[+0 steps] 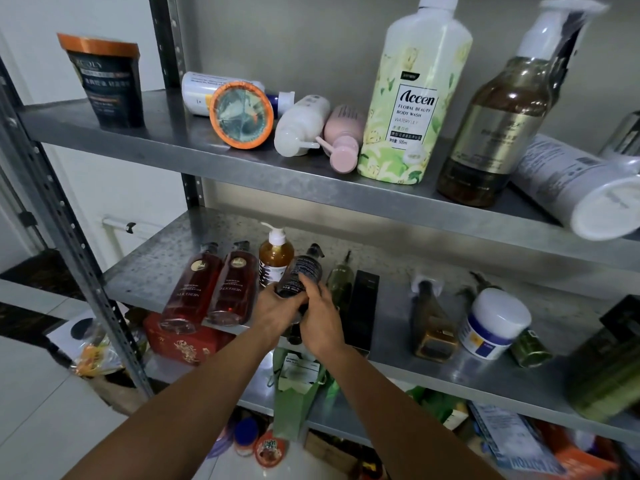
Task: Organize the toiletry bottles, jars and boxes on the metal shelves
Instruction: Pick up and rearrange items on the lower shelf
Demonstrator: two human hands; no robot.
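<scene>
A dark cylindrical bottle with a black pump head (pixel 302 271) is being gripped at its lower end by both hands. The left hand (pixel 275 311) is being curled round it from the left and the right hand (pixel 322 322) from the right, its thumb being pressed on the label. The bottle is being held tilted over the front of the middle grey metal shelf (pixel 391 355), its pump pointing toward the back. Just to its left, two red transparent bottles (pixel 194 289) are being shown lying side by side, with an amber bottle with a white pump (pixel 275 259) behind. Farther up, on the upper metal shelf (pixel 166 133), a tall white-and-green body wash bottle (pixel 412 98) is being supported upright beside a lying pink pump bottle (pixel 343 136).
</scene>
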